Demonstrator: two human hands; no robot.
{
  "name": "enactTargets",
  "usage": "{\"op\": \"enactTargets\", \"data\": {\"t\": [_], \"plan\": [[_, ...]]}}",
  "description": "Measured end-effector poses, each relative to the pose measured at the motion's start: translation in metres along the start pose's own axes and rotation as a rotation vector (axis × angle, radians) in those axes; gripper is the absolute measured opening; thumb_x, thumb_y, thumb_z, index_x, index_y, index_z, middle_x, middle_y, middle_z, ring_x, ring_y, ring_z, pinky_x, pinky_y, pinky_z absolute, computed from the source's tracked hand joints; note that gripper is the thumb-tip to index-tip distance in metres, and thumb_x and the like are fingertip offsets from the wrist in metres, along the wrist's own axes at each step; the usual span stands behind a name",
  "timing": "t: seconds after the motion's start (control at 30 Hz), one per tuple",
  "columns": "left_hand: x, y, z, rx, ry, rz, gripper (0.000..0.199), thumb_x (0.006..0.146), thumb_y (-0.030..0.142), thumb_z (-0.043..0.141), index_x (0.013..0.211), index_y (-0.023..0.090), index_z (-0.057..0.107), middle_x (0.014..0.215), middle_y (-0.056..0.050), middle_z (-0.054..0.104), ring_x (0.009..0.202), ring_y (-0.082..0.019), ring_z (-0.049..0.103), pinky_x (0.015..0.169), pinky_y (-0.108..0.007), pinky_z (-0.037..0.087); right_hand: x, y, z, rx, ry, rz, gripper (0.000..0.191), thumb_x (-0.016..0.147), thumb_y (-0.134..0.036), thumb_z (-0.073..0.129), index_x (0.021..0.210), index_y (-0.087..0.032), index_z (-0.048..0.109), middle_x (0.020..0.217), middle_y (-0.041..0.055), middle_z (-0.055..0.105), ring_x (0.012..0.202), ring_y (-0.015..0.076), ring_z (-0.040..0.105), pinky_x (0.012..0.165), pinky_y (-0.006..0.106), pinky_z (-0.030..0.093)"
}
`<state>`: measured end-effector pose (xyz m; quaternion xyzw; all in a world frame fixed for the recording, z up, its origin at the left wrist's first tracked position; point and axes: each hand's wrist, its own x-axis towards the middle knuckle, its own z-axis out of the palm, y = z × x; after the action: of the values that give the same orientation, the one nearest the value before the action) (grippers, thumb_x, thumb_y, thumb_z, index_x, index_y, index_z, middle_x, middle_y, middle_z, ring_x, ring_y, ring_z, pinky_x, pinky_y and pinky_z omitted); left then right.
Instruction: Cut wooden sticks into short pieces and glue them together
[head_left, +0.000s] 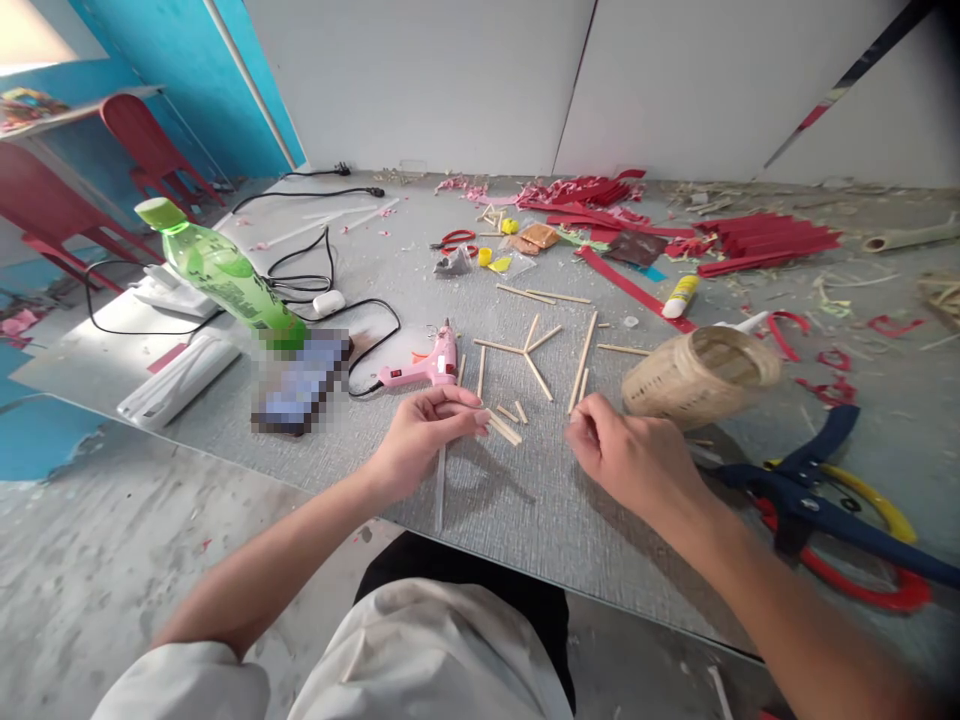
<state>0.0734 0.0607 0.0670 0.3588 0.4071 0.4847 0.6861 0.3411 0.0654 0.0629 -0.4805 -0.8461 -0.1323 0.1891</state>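
My left hand (424, 440) is closed in a pinch above the near edge of the table, with a short thin wooden stick (505, 428) at its fingertips. My right hand (630, 450) is curled shut close to the table; its fingertips are hidden, so what they hold cannot be made out. Just beyond it lie a long wooden stick (583, 362) and a shorter one. Between the hands, several sticks form a branching figure (526, 352), with small cut pieces (521, 412) nearer me. A pink glue gun (431, 365) rests beyond my left hand.
At left are a tilted green bottle (225, 275), a phone (304, 382) and black cables (330, 270). A stick-covered cup (667, 385) and large blue-handled cutters (810, 500) lie right. Farther back are red paper strips (765, 240), red scissors (457, 240) and a glue stick (680, 297).
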Motion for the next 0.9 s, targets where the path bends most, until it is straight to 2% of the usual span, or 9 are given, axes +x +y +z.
{"op": "enactTargets", "data": {"t": [0.13,0.23,0.33,0.43,0.53,0.67,0.73,0.83,0.9], "plan": [[0.0,0.001,-0.001,-0.042,0.008,0.005,0.027,0.075,0.021,0.093,0.089,0.015,0.072,0.071,0.001,0.075,0.066,-0.009,0.07,0.07,-0.02,0.054,0.001,0.004,-0.002,-0.063,0.001,0.102,0.036,0.1,-0.022,0.038,0.07,-0.021,0.057,0.042,-0.002,0.043,0.037,0.0137,0.04,0.05,0.032,0.016],[0.0,0.001,-0.001,-0.017,0.01,0.007,0.026,0.076,0.021,0.093,0.089,0.015,0.071,0.072,0.0,0.074,0.067,-0.01,0.07,0.072,-0.022,0.055,0.001,-0.003,-0.004,0.168,-0.003,0.095,0.04,0.105,-0.028,0.041,0.07,-0.021,0.058,0.045,-0.0025,0.048,0.039,0.012,0.042,0.048,0.031,0.022],[-0.001,-0.001,-0.001,0.008,0.013,0.02,0.027,0.076,0.023,0.093,0.089,0.015,0.071,0.073,0.0,0.074,0.068,-0.011,0.071,0.073,-0.024,0.055,0.0,-0.015,-0.007,0.518,-0.025,0.072,0.034,0.109,-0.034,0.048,0.088,-0.02,0.069,0.061,-0.0011,0.067,0.048,0.0108,0.054,0.052,0.027,0.04],[-0.002,-0.002,0.0,0.029,0.015,0.034,0.028,0.074,0.023,0.094,0.088,0.015,0.071,0.073,0.001,0.074,0.069,-0.011,0.071,0.072,-0.023,0.055,0.0,-0.024,-0.011,0.693,0.035,0.104,0.023,0.109,-0.032,0.055,0.106,-0.022,0.075,0.076,-0.0002,0.077,0.052,0.0098,0.057,0.056,0.025,0.046],[-0.003,-0.002,0.0,0.051,0.01,0.038,0.028,0.074,0.024,0.094,0.087,0.015,0.071,0.076,-0.001,0.075,0.071,-0.011,0.071,0.07,-0.022,0.054,-0.001,-0.024,-0.013,0.723,0.058,0.064,0.024,0.108,-0.028,0.055,0.12,-0.021,0.075,0.07,-0.0025,0.073,0.048,0.0086,0.052,0.053,0.024,0.044],[-0.006,-0.002,0.002,0.072,-0.007,0.041,0.029,0.074,0.025,0.095,0.088,0.014,0.071,0.08,-0.001,0.077,0.071,-0.01,0.071,0.068,-0.02,0.054,-0.001,-0.021,-0.012,0.668,-0.034,-0.143,0.039,0.109,-0.033,0.054,0.142,-0.014,0.063,0.057,-0.0074,0.061,0.045,0.0096,0.048,0.051,0.026,0.04],[-0.007,-0.002,0.004,0.092,-0.013,0.049,0.028,0.074,0.025,0.095,0.086,0.014,0.071,0.078,-0.001,0.076,0.069,-0.009,0.07,0.066,-0.02,0.052,-0.002,-0.021,-0.011,0.582,-0.028,-0.2,0.038,0.109,-0.034,0.057,0.139,-0.013,0.064,0.064,-0.004,0.069,0.049,0.0104,0.056,0.055,0.028,0.041],[-0.007,-0.002,0.006,0.135,-0.026,0.067,0.028,0.075,0.026,0.094,0.084,0.014,0.071,0.079,-0.002,0.076,0.07,-0.01,0.069,0.066,-0.02,0.052,-0.003,-0.023,-0.009,0.513,-0.014,-0.244,0.023,0.11,-0.027,0.053,0.117,-0.016,0.073,0.077,0.0019,0.078,0.061,0.0129,0.068,0.061,0.029,0.044],[-0.007,-0.003,0.006,0.152,-0.032,0.087,0.028,0.075,0.028,0.094,0.084,0.014,0.071,0.081,-0.003,0.077,0.072,-0.011,0.07,0.068,-0.021,0.052,-0.003,-0.022,-0.008,0.495,-0.052,-0.265,0.026,0.11,-0.024,0.049,0.101,-0.019,0.073,0.076,0.0021,0.077,0.065,0.014,0.069,0.063,0.03,0.043]]}}
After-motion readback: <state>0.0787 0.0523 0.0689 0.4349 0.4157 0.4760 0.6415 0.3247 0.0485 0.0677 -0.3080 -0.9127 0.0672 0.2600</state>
